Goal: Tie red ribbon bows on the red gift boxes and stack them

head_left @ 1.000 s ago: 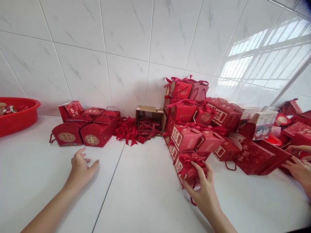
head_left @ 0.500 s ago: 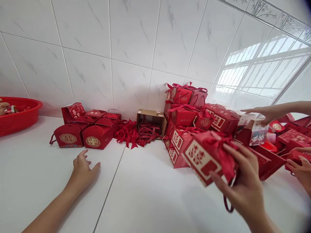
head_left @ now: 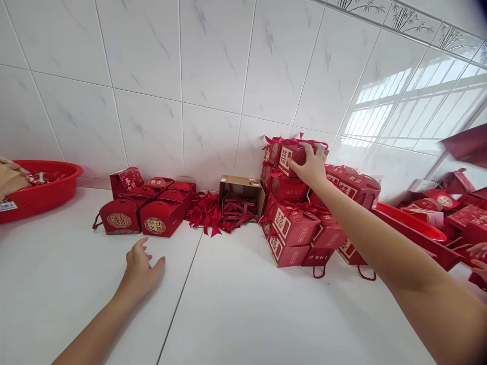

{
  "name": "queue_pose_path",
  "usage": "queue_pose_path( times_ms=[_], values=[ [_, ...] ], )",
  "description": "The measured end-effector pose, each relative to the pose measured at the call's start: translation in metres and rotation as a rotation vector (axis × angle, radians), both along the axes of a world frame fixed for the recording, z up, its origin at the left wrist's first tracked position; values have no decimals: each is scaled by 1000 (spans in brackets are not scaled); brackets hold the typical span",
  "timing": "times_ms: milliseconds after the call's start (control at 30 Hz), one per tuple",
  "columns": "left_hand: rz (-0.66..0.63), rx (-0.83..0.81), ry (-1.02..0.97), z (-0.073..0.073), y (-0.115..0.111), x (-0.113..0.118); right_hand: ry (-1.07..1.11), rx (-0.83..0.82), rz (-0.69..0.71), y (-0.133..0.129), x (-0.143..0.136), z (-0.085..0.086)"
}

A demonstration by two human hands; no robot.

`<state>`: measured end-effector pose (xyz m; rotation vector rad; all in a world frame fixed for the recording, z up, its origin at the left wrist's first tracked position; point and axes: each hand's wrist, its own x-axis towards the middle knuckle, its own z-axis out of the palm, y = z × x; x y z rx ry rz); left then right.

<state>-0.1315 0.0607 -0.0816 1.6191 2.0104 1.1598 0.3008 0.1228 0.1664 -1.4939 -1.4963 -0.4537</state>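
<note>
My right hand reaches up to the top of a stack of ribbon-tied boxes. Its fingers grip a red gift box with a cream double-happiness label, which sits on the top layer. Below it, more red gift boxes are piled in layers, some with cord handles hanging down. My left hand rests on the white table with its fingers apart, holding nothing. Just beyond it stand several red boxes with gold emblems, without ribbon bows.
Loose red ribbons lie beside an open cardboard box of darker ribbons. A red plastic basket stands at far left. At right are a red tray, more red boxes and another person's hand. A tiled wall runs behind.
My right hand has carried the gift box from above the table up and left onto the stack's top. A co-worker's hand and a white printed box have left the right side. My left hand stays open.
</note>
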Motion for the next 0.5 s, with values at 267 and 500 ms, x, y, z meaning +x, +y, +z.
queue_pose_path(
  times_ms=[267, 500],
  values=[
    [19, 21, -10, -3, 4, 0, 41, -46, -44, -8, 5, -7],
    [14, 41, -28, -5, 5, -1, 25, 13, -35, -12, 5, -4]
  ],
)
